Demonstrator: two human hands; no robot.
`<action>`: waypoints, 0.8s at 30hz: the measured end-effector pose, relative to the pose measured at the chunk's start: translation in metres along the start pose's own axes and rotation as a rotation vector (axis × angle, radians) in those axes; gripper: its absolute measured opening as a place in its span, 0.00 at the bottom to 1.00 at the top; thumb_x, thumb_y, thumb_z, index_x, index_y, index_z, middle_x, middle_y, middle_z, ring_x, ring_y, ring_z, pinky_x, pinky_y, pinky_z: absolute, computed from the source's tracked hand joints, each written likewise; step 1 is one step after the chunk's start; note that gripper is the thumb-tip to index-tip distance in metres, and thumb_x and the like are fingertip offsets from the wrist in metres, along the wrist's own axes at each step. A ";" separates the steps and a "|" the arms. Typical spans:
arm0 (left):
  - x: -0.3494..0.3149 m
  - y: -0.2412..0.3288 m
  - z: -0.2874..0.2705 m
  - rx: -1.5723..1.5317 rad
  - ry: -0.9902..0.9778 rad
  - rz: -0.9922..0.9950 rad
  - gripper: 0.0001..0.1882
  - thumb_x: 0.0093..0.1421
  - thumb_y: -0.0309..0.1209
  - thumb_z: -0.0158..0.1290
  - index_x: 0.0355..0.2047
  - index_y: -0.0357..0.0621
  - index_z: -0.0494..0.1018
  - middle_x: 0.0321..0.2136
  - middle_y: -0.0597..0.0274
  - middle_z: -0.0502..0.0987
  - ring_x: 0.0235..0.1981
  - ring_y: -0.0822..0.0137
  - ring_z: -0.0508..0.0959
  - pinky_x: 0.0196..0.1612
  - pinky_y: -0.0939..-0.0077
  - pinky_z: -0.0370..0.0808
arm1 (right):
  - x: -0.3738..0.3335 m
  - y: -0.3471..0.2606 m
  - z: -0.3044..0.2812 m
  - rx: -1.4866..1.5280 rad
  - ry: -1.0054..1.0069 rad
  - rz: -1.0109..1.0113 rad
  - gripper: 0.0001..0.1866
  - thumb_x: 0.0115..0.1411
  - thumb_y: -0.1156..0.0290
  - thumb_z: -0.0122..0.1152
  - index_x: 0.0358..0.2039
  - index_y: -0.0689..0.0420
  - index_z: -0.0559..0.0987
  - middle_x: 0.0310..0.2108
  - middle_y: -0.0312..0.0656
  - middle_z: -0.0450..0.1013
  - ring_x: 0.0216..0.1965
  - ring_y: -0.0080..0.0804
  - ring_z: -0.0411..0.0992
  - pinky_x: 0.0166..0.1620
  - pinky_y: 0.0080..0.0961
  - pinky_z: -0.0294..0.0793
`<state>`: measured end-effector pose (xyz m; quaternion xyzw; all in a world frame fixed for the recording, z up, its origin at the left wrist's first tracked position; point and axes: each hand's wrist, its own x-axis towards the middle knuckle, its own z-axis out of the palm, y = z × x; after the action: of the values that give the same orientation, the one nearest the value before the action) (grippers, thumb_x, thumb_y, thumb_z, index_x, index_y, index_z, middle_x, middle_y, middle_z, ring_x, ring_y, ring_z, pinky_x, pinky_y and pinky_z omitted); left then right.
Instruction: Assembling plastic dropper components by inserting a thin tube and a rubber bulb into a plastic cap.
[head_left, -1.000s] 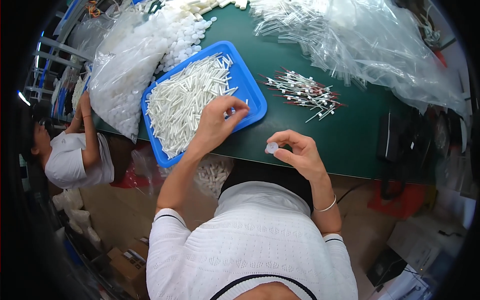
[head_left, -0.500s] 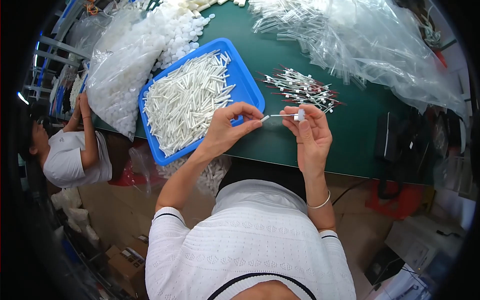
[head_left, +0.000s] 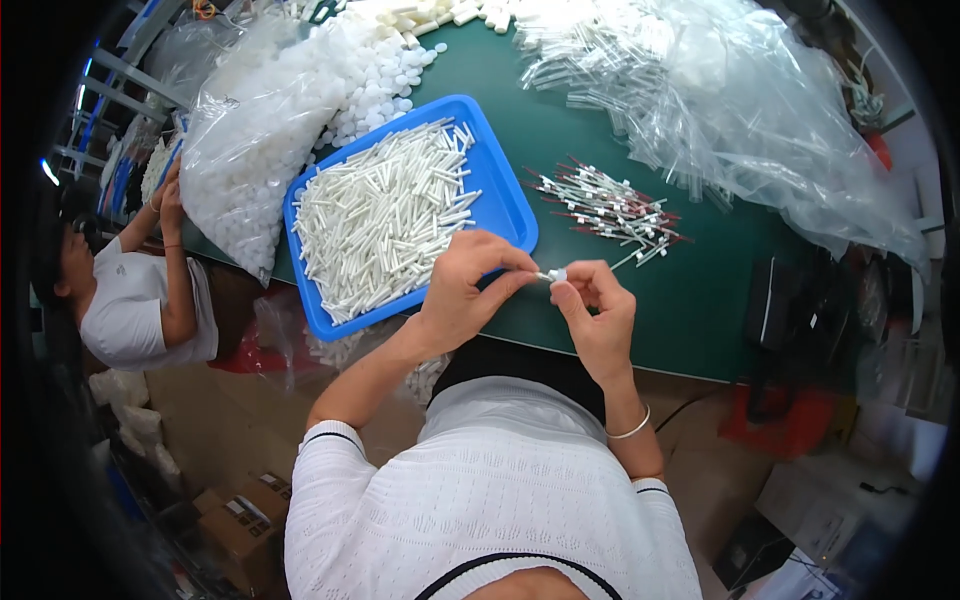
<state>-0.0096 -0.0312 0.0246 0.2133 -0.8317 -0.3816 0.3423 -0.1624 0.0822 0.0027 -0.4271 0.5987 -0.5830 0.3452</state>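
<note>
- Just below the centre of the frame, the left hand (head_left: 470, 290) bends in from the left, thumb and forefinger pinching a thin pale stem (head_left: 543, 276).
- The right hand (head_left: 602, 325) leans in to meet it, fingers curled and closed on a small white cap (head_left: 558, 274) at the stem's right end.
- Half a second ago I see a wider gap between the fingertips; now they nearly meet, the right hand lower and further left.

A single fisheye camera, worn on the head, looks steeply down from near above, over the white top (head_left: 490, 470), at left hand (head_left: 472, 288), right hand (head_left: 598, 318) and worktop (head_left: 690, 315).
</note>
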 end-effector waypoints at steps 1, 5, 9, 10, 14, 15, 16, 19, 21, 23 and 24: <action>0.001 0.002 -0.004 0.012 -0.065 -0.006 0.04 0.52 0.24 0.59 0.29 0.45 0.78 0.23 0.69 0.79 0.27 0.68 0.75 0.39 0.73 0.66 | 0.002 0.003 -0.004 -0.043 -0.077 0.058 0.10 0.58 0.71 0.65 0.36 0.62 0.75 0.27 0.37 0.76 0.26 0.18 0.73 0.31 0.15 0.73; 0.008 0.002 -0.009 -0.108 -0.218 -0.084 0.02 0.57 0.28 0.57 0.31 0.46 0.75 0.21 0.69 0.79 0.22 0.69 0.74 0.36 0.75 0.66 | 0.007 0.001 -0.008 0.228 -0.171 0.071 0.11 0.55 0.82 0.64 0.40 0.65 0.75 0.31 0.38 0.74 0.33 0.18 0.73 0.35 0.14 0.75; 0.051 -0.001 -0.019 -0.234 -0.482 -0.169 0.13 0.58 0.28 0.57 0.45 0.44 0.73 0.24 0.66 0.80 0.26 0.74 0.77 0.35 0.76 0.69 | 0.017 0.015 -0.019 0.460 -0.137 0.107 0.14 0.54 0.86 0.62 0.41 0.66 0.73 0.36 0.41 0.73 0.36 0.21 0.74 0.38 0.16 0.77; 0.077 -0.011 -0.025 -0.355 -0.558 -0.230 0.17 0.58 0.28 0.57 0.48 0.43 0.72 0.25 0.66 0.80 0.28 0.76 0.78 0.35 0.78 0.71 | 0.021 0.012 -0.021 0.455 -0.065 0.115 0.14 0.54 0.87 0.61 0.41 0.66 0.72 0.37 0.42 0.73 0.36 0.22 0.73 0.38 0.17 0.77; 0.206 -0.140 -0.042 0.012 0.049 -0.211 0.10 0.62 0.31 0.50 0.34 0.40 0.78 0.22 0.64 0.78 0.27 0.76 0.77 0.31 0.80 0.72 | 0.031 0.019 -0.036 0.459 0.054 0.131 0.17 0.53 0.88 0.60 0.43 0.64 0.70 0.38 0.42 0.71 0.34 0.22 0.72 0.37 0.19 0.78; 0.238 -0.167 -0.045 0.209 0.148 -0.214 0.10 0.61 0.33 0.52 0.33 0.41 0.79 0.23 0.62 0.79 0.27 0.73 0.78 0.32 0.77 0.73 | 0.033 0.016 -0.037 0.469 0.085 0.145 0.17 0.53 0.89 0.59 0.43 0.63 0.71 0.36 0.40 0.70 0.35 0.22 0.71 0.37 0.19 0.78; 0.263 -0.192 -0.047 0.403 0.248 -0.220 0.10 0.59 0.35 0.53 0.33 0.42 0.79 0.24 0.60 0.80 0.28 0.69 0.79 0.33 0.74 0.74 | 0.033 0.016 -0.038 0.456 0.097 0.141 0.16 0.53 0.89 0.59 0.43 0.63 0.72 0.36 0.39 0.70 0.35 0.21 0.71 0.37 0.19 0.77; 0.311 -0.247 -0.040 0.648 0.274 -0.386 0.16 0.51 0.42 0.56 0.30 0.42 0.80 0.30 0.50 0.81 0.35 0.51 0.81 0.40 0.60 0.76 | 0.034 0.016 -0.039 0.424 0.127 0.141 0.14 0.55 0.86 0.58 0.43 0.64 0.75 0.37 0.37 0.68 0.36 0.21 0.70 0.37 0.18 0.76; 0.319 -0.261 -0.037 0.759 0.215 -0.538 0.17 0.50 0.41 0.57 0.31 0.39 0.79 0.34 0.44 0.80 0.38 0.48 0.80 0.42 0.58 0.77 | 0.029 0.020 -0.037 0.452 0.147 0.158 0.13 0.58 0.82 0.58 0.44 0.64 0.75 0.38 0.38 0.69 0.36 0.22 0.71 0.37 0.20 0.76; 0.317 -0.265 -0.041 0.736 0.185 -0.565 0.18 0.49 0.40 0.57 0.32 0.37 0.79 0.36 0.41 0.79 0.39 0.45 0.80 0.42 0.56 0.76 | 0.025 0.019 -0.038 0.457 0.150 0.184 0.13 0.58 0.81 0.58 0.44 0.64 0.75 0.38 0.40 0.71 0.35 0.23 0.72 0.36 0.20 0.76; 0.311 -0.256 -0.043 0.795 0.110 -0.525 0.18 0.48 0.39 0.56 0.33 0.36 0.79 0.36 0.42 0.79 0.39 0.46 0.80 0.42 0.56 0.76 | 0.020 0.020 -0.036 0.468 0.158 0.219 0.13 0.58 0.80 0.58 0.44 0.64 0.75 0.38 0.41 0.73 0.34 0.24 0.73 0.35 0.21 0.76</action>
<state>-0.1638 -0.4016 -0.0288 0.5504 -0.8119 -0.0957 0.1694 -0.2052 0.0776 -0.0121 -0.2214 0.5155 -0.6963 0.4476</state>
